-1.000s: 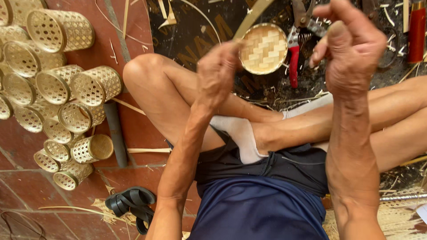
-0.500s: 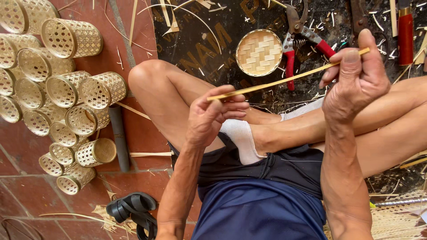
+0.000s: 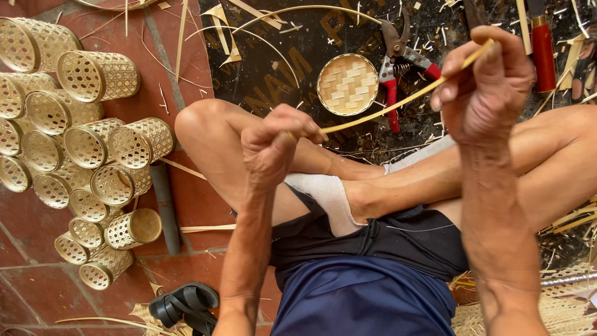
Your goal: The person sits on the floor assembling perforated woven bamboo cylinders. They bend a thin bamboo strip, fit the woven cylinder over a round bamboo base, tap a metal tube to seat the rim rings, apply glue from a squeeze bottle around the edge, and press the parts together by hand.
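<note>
Bamboo strip, thin and pale yellow, stretched taut on a slant between both hands above the person's crossed legs; its lower end is pinched inside the left hand, which is closed in a fist around it just over the knee, and its upper end runs up to the right hand, whose fingers are curled shut over it with the tip poking out past the forefinger. Behind the strip, on the dark mat: one small round woven tray, lying flat, just beside red-handled pruning shears; a red-handled tool lies farther right. On the red tile floor at left, well apart from the hands: a heap of open-weave bamboo cylinders, most lying on their sides, touching one another. A dark tube lies beside the heap, and black sandals sit near the lower edge
</note>
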Available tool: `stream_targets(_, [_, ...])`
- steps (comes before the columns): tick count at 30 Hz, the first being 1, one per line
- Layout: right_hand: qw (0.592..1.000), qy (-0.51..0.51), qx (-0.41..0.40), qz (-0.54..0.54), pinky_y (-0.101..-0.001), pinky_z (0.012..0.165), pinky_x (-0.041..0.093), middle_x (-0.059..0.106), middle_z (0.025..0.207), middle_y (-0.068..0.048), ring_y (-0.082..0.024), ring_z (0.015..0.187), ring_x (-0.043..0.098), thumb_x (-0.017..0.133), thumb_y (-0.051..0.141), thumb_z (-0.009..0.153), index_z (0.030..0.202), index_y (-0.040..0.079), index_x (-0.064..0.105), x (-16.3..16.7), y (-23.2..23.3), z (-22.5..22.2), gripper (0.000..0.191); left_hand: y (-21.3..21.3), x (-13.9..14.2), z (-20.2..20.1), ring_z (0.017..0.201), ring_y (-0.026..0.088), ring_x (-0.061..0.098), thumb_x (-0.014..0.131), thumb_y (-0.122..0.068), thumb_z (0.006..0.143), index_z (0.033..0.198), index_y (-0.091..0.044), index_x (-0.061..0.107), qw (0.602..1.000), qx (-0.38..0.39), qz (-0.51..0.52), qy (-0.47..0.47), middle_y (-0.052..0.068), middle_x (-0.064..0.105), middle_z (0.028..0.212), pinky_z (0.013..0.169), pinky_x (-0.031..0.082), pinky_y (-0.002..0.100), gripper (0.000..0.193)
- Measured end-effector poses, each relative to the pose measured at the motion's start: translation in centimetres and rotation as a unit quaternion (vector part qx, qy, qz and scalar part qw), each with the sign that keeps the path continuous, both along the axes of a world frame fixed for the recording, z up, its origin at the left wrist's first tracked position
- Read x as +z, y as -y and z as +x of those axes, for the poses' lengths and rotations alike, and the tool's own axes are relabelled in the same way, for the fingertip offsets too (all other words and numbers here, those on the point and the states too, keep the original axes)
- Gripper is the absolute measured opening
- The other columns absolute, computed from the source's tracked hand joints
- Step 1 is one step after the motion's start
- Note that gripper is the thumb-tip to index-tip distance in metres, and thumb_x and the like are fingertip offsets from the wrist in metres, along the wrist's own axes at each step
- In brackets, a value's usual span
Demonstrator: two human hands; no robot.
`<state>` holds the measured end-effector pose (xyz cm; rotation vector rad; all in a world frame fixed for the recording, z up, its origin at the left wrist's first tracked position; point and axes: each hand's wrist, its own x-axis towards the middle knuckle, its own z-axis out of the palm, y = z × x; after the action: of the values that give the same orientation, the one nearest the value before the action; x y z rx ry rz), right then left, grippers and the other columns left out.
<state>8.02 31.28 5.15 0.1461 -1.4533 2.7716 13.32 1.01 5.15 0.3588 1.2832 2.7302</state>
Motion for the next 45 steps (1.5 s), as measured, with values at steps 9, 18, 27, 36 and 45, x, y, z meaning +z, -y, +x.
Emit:
stream_targets(9, [0.668, -0.411, 0.176, 0.594, -0.0354, 0.065, 0.054, 0.065, 0.094, -0.008, -0.023, 0.078, 0.066, 0.078, 0.012, 0.085, 0.101, 0.005, 0.068, 3.3, 3.9, -0.6, 0.019, 0.1, 0.3, -4.2, 0.096, 0.027, 0.061, 0.079, -0.012, 0.091, 0.106, -0.005, 0.068, 0.742, -0.018, -0.557, -0.372, 0.007, 0.062, 0.102, 0.084, 0.054, 0.039, 0.02])
stream_targets(18, [0.627, -0.435, 0.127, 0.633, -0.0379, 0.072, 0.054, 0.063, 0.1, -0.01, -0.025, 0.082, 0.064, 0.076, 0.017, 0.085, 0.099, 0.002, 0.066, -1.5, 4.5, -1.2, 0.022, -0.3, -3.1, -5.5, 0.106, 0.026, 0.061, 0.071, -0.014, 0.085, 0.107, -0.003, 0.066, 0.653, 0.078, -0.612, -0.439, 0.008, 0.059, 0.102, 0.091, 0.05, 0.04, 0.025])
stream_targets(27, [0.614, -0.443, 0.112, 0.644, -0.0374, 0.07, 0.053, 0.061, 0.091, -0.007, -0.023, 0.079, 0.062, 0.077, 0.014, 0.084, 0.097, 0.003, 0.068, -2.0, 4.9, -1.6, 0.019, -3.4, -3.7, -4.9, 0.094, 0.025, 0.059, 0.068, -0.012, 0.085, 0.109, -0.004, 0.065, 0.645, 0.135, -0.662, -0.357, 0.007, 0.057, 0.096, 0.088, 0.048, 0.041, 0.025])
stream_targets(36, [0.651, -0.431, 0.118, 0.613, -0.0374, 0.067, 0.051, 0.06, 0.089, -0.007, -0.024, 0.075, 0.06, 0.079, 0.015, 0.087, 0.098, 0.002, 0.067, -2.3, 4.5, -2.3, 0.021, -4.0, -4.1, -5.4, 0.095, 0.024, 0.059, 0.068, -0.01, 0.088, 0.107, -0.004, 0.064, 0.641, 0.139, -0.669, -0.35, 0.007, 0.056, 0.095, 0.088, 0.047, 0.04, 0.02])
stream_targets(45, [0.67, -0.414, 0.132, 0.601, -0.0386, 0.067, 0.05, 0.061, 0.088, -0.008, -0.025, 0.074, 0.06, 0.08, 0.016, 0.086, 0.095, 0.002, 0.067, -2.6, 5.1, -3.4, 0.021, -3.8, -4.7, -6.4, 0.095, 0.024, 0.058, 0.067, -0.013, 0.087, 0.111, -0.001, 0.065, 0.636, 0.127, -0.672, -0.358, 0.007, 0.056, 0.096, 0.09, 0.046, 0.04, 0.027])
